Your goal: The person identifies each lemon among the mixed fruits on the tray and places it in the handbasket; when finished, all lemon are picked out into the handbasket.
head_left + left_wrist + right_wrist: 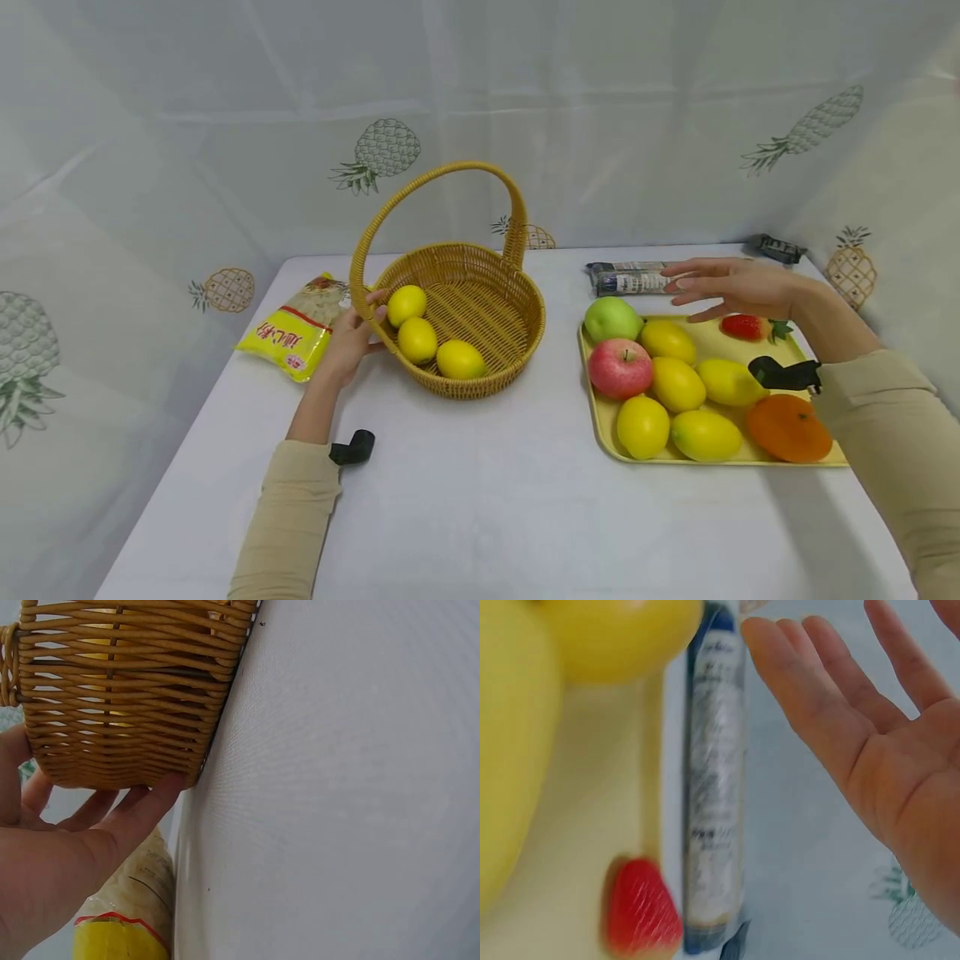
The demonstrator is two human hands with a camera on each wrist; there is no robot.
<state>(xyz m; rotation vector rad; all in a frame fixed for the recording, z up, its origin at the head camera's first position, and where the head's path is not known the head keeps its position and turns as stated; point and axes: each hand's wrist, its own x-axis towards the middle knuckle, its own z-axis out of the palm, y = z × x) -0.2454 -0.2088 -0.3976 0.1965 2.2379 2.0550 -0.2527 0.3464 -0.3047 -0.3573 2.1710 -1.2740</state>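
My left hand (350, 340) is at the left side of a woven basket (528, 350), its fingertips over the rim near the foot of the tall handle. In the left wrist view the thumb and other fingers lie against the basket's outer wall (127, 742). Three lemons (461, 360) sit inside the basket at its left and front. My right hand (738, 283) hovers with spread fingers over the back edge of a yellow tray (600, 425), holding nothing. Below it are a strawberry (745, 327) and several lemons (667, 342).
The tray also bears a green apple (611, 319), a red apple (620, 368) and an orange fruit (787, 427). Behind it lie clear-wrapped packages (633, 283) and a dark packet (777, 248). A yellow food bag (296, 333) lies left of the basket. Pineapple-print cloth hangs behind.
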